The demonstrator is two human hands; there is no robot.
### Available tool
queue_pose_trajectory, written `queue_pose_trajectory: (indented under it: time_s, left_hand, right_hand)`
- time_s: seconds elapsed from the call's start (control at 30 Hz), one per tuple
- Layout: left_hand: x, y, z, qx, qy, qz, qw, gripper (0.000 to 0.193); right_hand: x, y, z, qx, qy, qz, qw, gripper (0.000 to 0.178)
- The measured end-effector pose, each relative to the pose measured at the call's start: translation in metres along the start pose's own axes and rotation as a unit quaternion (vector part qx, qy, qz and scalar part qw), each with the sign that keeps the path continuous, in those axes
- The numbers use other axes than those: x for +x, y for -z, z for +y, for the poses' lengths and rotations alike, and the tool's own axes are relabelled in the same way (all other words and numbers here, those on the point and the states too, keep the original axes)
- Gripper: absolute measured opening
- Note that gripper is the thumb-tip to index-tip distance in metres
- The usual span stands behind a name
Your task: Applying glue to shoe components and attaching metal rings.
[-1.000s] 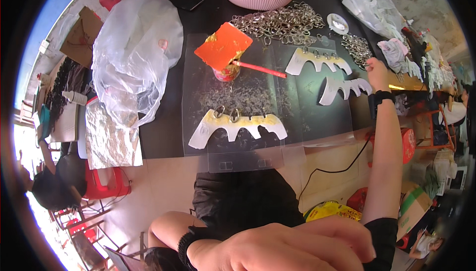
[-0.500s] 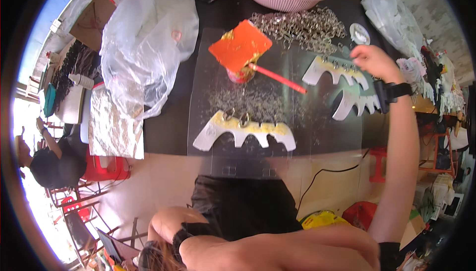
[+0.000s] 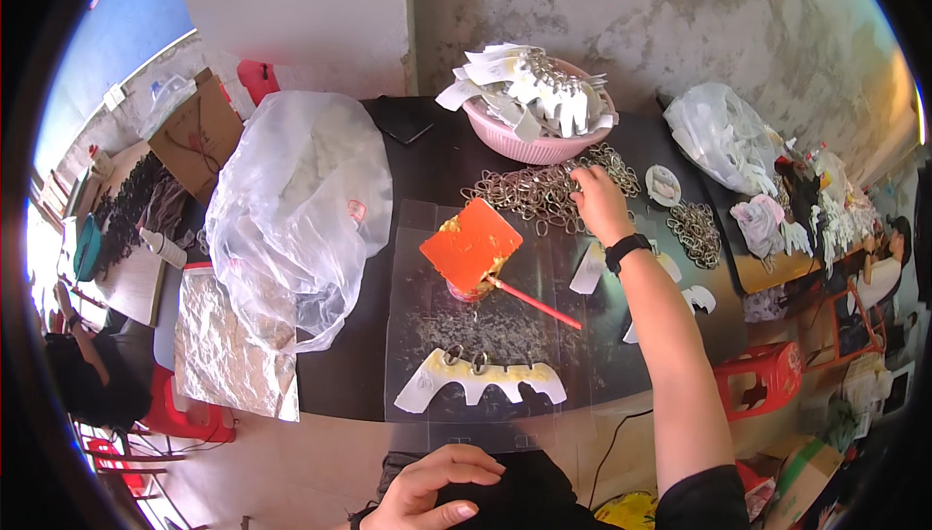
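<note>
My right hand (image 3: 600, 202) reaches into the right part of a heap of metal rings (image 3: 529, 198), its fingers bent together. What lies between its fingertips is too small to make out. Low in front of me, over my lap, my left hand (image 3: 437, 489) is open and holds nothing. Near the table's front edge lies a white scalloped strip (image 3: 427, 389) with yellowish glue along its upper edge. Two rings (image 3: 480, 363) stand on its left half. My right forearm partly hides other white scalloped pieces (image 3: 588, 270).
Behind the strip, an orange plate (image 3: 473, 247) smeared with glue rests on a small can, beside a red stick (image 3: 539, 303). A pink basket (image 3: 534, 149) of white pieces stands at the back. A clear plastic bag (image 3: 301, 210) fills the left; a smaller ring pile (image 3: 694, 236) lies right.
My right hand has moved left from the white pieces to the ring heap. My left hand has come into view over my lap. The view has tilted up.
</note>
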State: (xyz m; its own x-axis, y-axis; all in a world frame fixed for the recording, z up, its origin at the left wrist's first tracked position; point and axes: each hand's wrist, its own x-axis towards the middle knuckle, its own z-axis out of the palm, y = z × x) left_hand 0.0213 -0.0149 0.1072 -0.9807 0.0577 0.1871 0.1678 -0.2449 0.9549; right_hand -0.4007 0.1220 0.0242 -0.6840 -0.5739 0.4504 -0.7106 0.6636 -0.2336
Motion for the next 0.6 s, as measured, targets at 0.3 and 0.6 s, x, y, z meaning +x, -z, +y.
queue_pose_trajectory:
  time_s: [0.3, 0.6]
  left_hand:
    - [-0.018, 0.001, -0.020, 0.002, 0.101, 0.024, 0.995, 0.025]
    - [-0.004, -0.020, -0.065, 0.264, 0.005, -0.035, 0.964, 0.031]
  right_hand:
    - [0.008, -0.007, 0.019, 0.084, -0.063, 0.030, 0.994, 0.012]
    - [-0.024, 0.100, 0.013, 0.411, -0.349, -0.155, 0.828, 0.015]
